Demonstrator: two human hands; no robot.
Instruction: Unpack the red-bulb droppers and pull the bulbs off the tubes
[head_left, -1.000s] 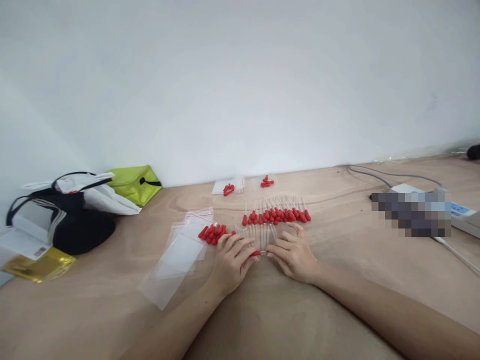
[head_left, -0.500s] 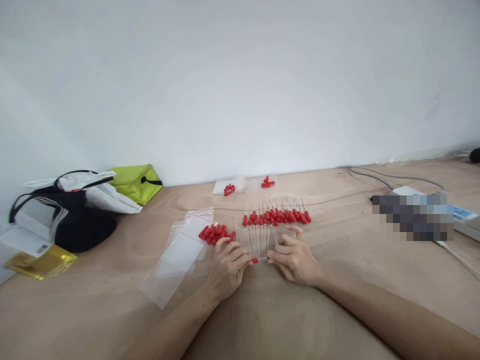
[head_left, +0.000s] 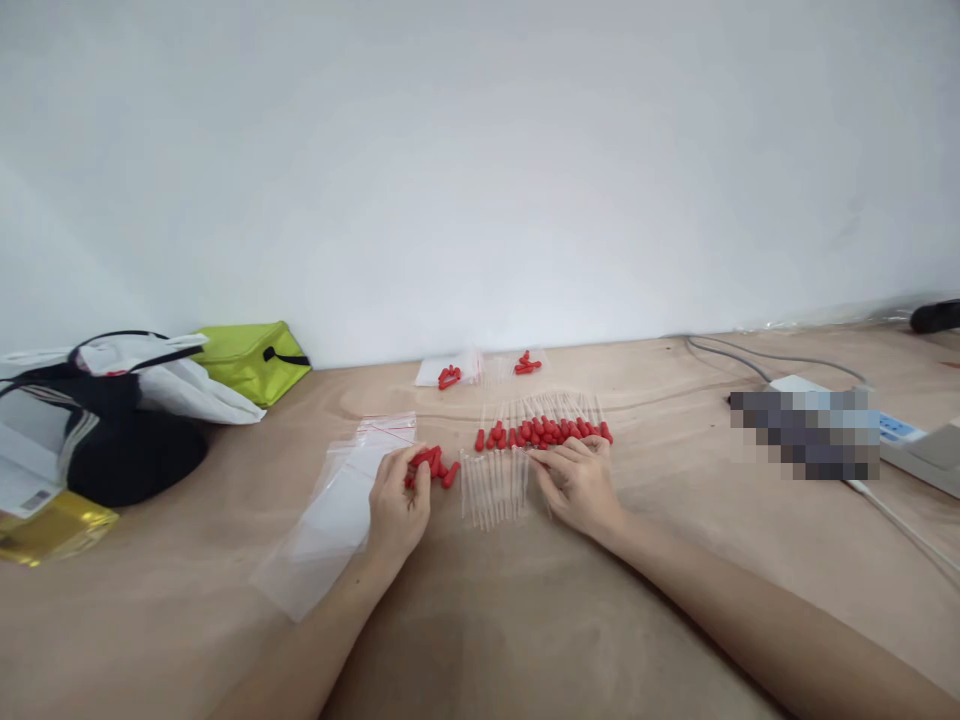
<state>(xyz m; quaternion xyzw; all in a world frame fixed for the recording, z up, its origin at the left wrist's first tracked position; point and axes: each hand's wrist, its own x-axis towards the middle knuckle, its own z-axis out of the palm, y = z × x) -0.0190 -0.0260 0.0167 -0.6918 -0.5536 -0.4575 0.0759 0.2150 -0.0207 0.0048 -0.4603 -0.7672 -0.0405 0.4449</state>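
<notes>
My left hand [head_left: 399,497] is at the small pile of red rubber bulbs [head_left: 450,475], its thumb and fingers closed around bulbs at the pile's near side. Clear glass dropper tubes [head_left: 491,490] lie side by side in a row between my hands. At the right end of that row, the fingertips of my right hand [head_left: 577,482] are pinched at the upper end of a tube, which the fingers partly hide. Just beyond, droppers fitted with red bulbs [head_left: 551,430] lie in a longer row, bulbs toward me.
Clear zip bags [head_left: 330,510] lie left of my left hand. Two small bagged groups of red-bulbed droppers [head_left: 450,377] rest near the wall. Farther left are a green bag [head_left: 251,365], a black cap [head_left: 135,455] and a yellow package [head_left: 60,525]. A power strip [head_left: 900,430] with cables sits right.
My hands have moved apart from the bulb-and-tube they held together at the row's near end. The left went to the bulb pile, the right to the tubes' far end. The view shifted slightly.
</notes>
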